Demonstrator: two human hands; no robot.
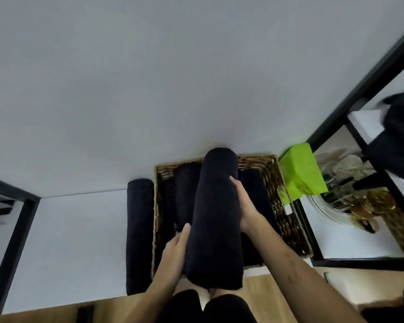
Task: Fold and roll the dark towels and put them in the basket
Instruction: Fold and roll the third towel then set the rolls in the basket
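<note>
A rolled dark towel (216, 215) is held lengthwise above a wicker basket (278, 183) on a white shelf. My left hand (175, 250) presses its near left side with straight fingers. My right hand (245, 203) cups its right side, fingers curled round the roll. Other rolled dark towels (184, 190) lie inside the basket beneath it. One more rolled dark towel (139, 231) lies on the shelf just left of the basket.
A bright green box (300, 171) stands right of the basket against a black frame post (359, 89). Further right a shelf holds dishes and a gold object (380, 201). A dark cloth (399, 136) lies on the upper right shelf. A white wall rises behind.
</note>
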